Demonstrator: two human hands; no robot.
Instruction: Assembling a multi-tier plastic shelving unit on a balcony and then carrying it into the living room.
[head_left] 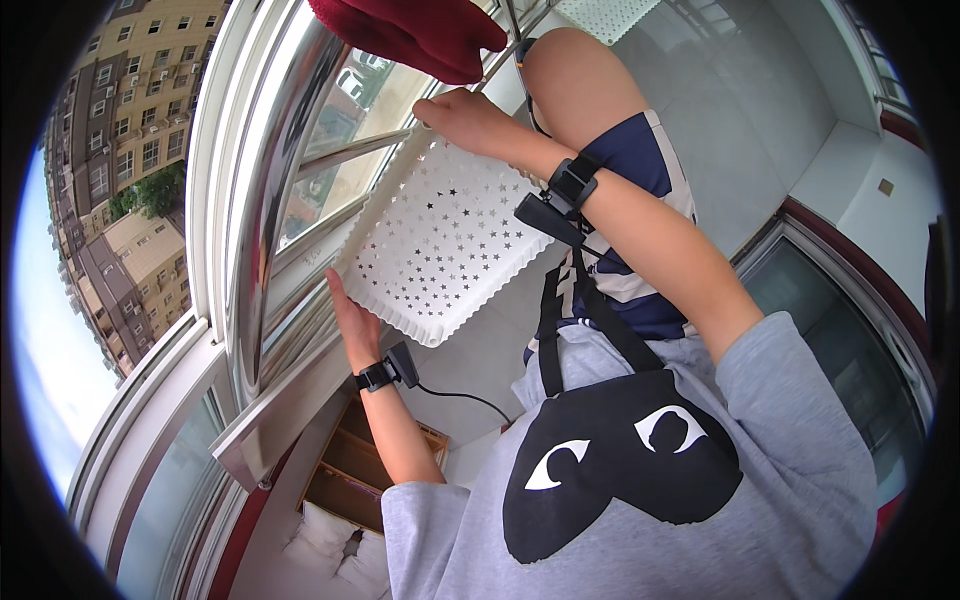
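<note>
A white plastic tray (450, 240) with a scalloped rim and many star-shaped holes is held tilted beside the window. My right hand (468, 120) is closed on its far rim, fingers curled. At the near left corner of the tray is my left hand (358, 325), with a digit along the rim and the others partly hidden; it appears to grip the edge. A dark red cloth (415, 35) hangs just beyond my right hand, next to the metal railing. Black straps with small devices sit on both wrists.
A shiny metal railing (275, 180) and white window frame (215, 160) run along the left, with buildings outside. Another white perforated tray (610, 15) lies at the far side on the grey tiled floor (740, 100). Below left stand a wooden shelf (350, 465) and white bags (320, 545).
</note>
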